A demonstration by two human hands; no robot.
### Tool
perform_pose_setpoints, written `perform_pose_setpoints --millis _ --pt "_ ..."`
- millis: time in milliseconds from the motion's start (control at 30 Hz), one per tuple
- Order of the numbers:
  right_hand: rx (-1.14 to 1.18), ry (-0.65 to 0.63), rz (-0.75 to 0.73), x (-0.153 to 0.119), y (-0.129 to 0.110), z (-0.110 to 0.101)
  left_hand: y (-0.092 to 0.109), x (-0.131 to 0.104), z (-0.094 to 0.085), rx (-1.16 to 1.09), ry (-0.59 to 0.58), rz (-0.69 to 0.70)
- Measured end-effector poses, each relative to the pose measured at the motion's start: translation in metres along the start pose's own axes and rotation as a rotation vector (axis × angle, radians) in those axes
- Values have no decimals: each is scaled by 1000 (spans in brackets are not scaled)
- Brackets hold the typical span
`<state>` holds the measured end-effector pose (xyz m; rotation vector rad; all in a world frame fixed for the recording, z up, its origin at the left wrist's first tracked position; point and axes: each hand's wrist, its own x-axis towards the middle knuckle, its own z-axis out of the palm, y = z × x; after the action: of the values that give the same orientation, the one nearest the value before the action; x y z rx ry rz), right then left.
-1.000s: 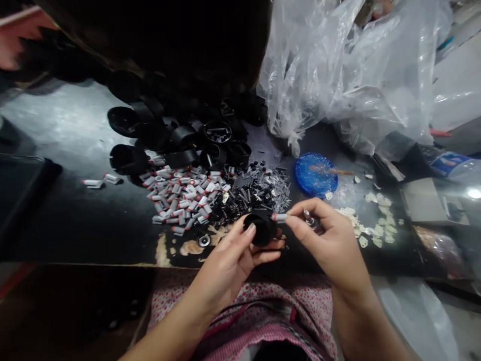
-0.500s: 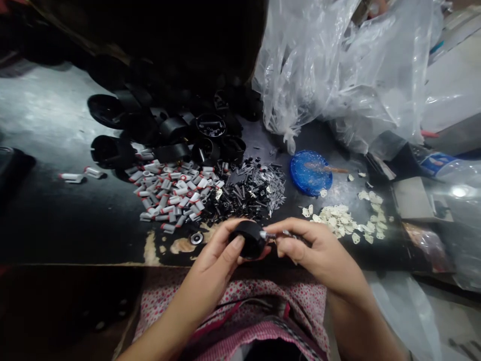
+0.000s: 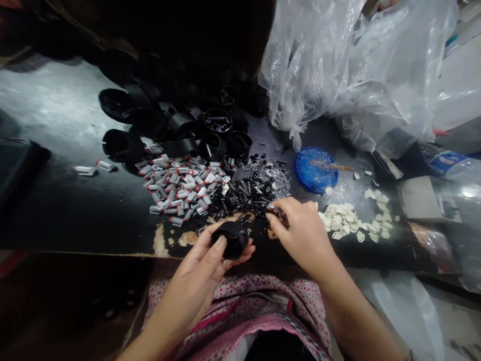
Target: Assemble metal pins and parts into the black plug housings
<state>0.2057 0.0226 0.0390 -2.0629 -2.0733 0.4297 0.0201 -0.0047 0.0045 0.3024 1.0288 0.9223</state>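
Observation:
My left hand (image 3: 210, 255) holds a round black housing (image 3: 232, 241) near the table's front edge, its hollow side tipped toward me. Fingers of my right hand (image 3: 296, 228) are closed round something dark that I cannot make out, at the near right edge of a pile of small springs and black parts (image 3: 244, 193). Left of that pile lies a heap of grey cylinders with red ends (image 3: 180, 188). Cream-coloured flat pieces (image 3: 340, 219) are spread right of my right hand. Behind them sits a blue round lid (image 3: 316, 170) with a stick on it.
More black housings (image 3: 180, 125) stand behind the heaps. Clear plastic bags (image 3: 311, 65) fill the back right. A small box (image 3: 419, 198) and a plastic bottle (image 3: 447, 165) are at the right. A dark flat object (image 3: 20, 170) lies at the far left.
My right hand has moved away from the housing, forward to the pile's edge. My left hand has shifted slightly left with the housing. The whole view has shifted a little.

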Motion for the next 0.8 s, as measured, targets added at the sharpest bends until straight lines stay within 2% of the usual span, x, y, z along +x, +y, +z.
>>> perform_pose_setpoints --millis 100,167,333,533,800 --pt "-85 -50 -10 5 -1 6 -1 3 0 8 -38 24" --pt "-51 -33 -7 3 -1 6 -1 4 2 -4 -56 28" --pt "217 47 -62 -11 -9 -2 3 7 14 -96 -68 58" --pt "459 118 -86 -22 -13 -4 7 9 25 -180 -78 -14" --pt "732 99 82 -24 -11 -1 1 6 30 -215 -92 12"
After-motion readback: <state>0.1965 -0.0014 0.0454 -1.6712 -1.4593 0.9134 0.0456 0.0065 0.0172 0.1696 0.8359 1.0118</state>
